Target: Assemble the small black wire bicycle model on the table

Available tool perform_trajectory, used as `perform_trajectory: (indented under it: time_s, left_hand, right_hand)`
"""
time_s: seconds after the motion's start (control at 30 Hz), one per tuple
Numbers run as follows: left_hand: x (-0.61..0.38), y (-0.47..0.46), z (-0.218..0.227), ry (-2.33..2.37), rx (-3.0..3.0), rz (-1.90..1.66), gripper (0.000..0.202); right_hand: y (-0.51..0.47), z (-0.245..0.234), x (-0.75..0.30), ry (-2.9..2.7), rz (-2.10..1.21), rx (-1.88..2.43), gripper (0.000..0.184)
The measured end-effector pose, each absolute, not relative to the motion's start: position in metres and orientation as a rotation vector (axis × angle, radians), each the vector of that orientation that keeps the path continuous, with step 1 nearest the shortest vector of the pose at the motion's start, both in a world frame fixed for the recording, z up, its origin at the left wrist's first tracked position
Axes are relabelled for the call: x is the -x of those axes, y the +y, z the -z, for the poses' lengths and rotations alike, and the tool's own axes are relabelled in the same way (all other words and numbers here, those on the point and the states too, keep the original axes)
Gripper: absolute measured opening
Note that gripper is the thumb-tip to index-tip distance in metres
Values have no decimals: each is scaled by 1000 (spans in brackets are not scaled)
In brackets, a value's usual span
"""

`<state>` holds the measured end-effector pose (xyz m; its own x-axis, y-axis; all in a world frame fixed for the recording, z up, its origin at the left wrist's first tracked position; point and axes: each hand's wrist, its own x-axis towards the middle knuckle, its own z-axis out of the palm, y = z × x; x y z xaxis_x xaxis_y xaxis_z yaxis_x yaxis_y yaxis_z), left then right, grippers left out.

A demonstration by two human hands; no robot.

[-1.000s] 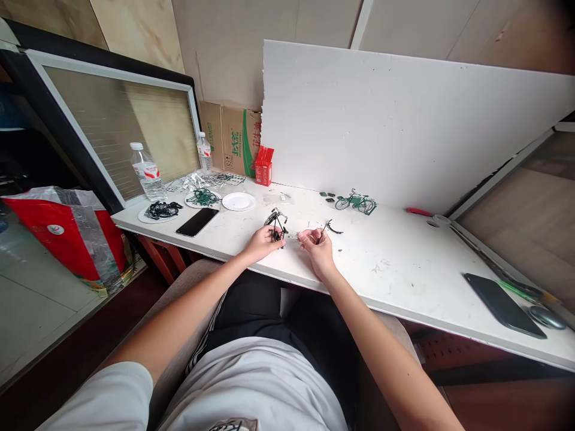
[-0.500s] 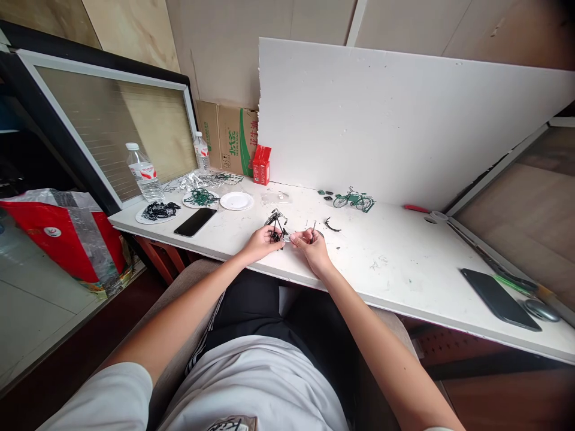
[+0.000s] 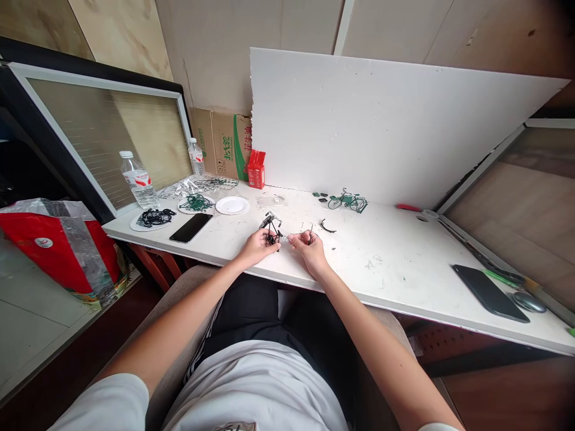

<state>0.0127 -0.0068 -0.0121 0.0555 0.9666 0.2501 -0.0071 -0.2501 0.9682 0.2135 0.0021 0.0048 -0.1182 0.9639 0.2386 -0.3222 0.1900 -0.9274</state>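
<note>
My left hand (image 3: pixel 255 246) is closed on a small black bicycle frame (image 3: pixel 271 227) held just above the white table (image 3: pixel 386 263). My right hand (image 3: pixel 309 250) is pinched on a thin dark tool, its fingertips touching a tiny silver part at the frame's right side. The two hands almost meet near the table's front edge. A loose curved black piece (image 3: pixel 327 227) lies just beyond my right hand. A finished green model bicycle (image 3: pixel 347 201) stands farther back.
To the left lie a black phone (image 3: pixel 191 227), paper plates with black parts (image 3: pixel 150 218) and green parts (image 3: pixel 196 203), an empty plate (image 3: pixel 232 205), two water bottles and a red carton (image 3: pixel 256 169). A second phone (image 3: pixel 489 293) and tools lie at the right. A white foam board (image 3: pixel 381 126) stands behind.
My right hand has moved left until its fingertips meet the frame in my left hand. The camera has shifted slightly, so the table appears lower and further left.
</note>
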Motion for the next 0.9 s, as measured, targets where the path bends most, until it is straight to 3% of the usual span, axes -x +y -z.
perform_trajectory:
  time_s: [0.9]
  left_hand:
    - [-19, -19, 7, 1223, -1640, -1471, 41]
  right_hand:
    - [-4, -11, -212, -1183, -1291, 788, 68]
